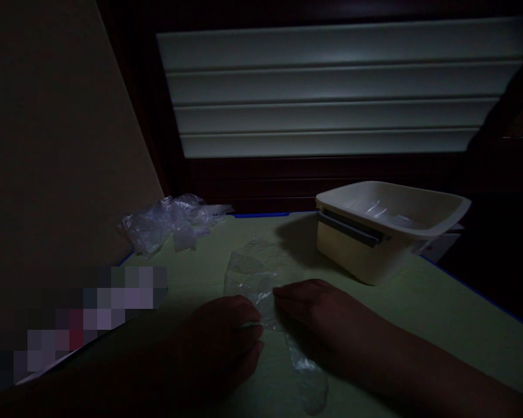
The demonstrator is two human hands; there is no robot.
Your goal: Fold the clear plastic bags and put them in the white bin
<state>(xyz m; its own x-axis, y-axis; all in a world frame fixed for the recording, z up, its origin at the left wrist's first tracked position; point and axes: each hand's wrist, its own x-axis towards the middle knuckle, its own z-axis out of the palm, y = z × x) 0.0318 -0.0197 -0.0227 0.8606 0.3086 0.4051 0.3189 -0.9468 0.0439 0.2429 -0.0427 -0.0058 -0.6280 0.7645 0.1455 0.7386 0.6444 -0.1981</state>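
A thin, clear plastic bag [261, 267] lies spread and wrinkled on the green tabletop, in front of both hands. At its near edge, my left hand [229, 334] has its fingers curled in and pinches a fold of the film. My right hand [314, 305] rests on the bag's right side, fingers stretched out and lying flat. Below the right wrist, a narrow strip of clear plastic [311, 377] with a rounded end stretches toward me; I cannot tell whether it belongs to the same bag. The light is dim, and my left forearm is mostly in shadow.
A pile of crumpled clear plastic [165, 223] sits at the back left. At the right stands a cream plastic bin [353, 255] with a dark grey handle and some clear plastic inside. A blurred printed item [100, 316] lies along the left edge. The green table [440, 313] has a blue rim.
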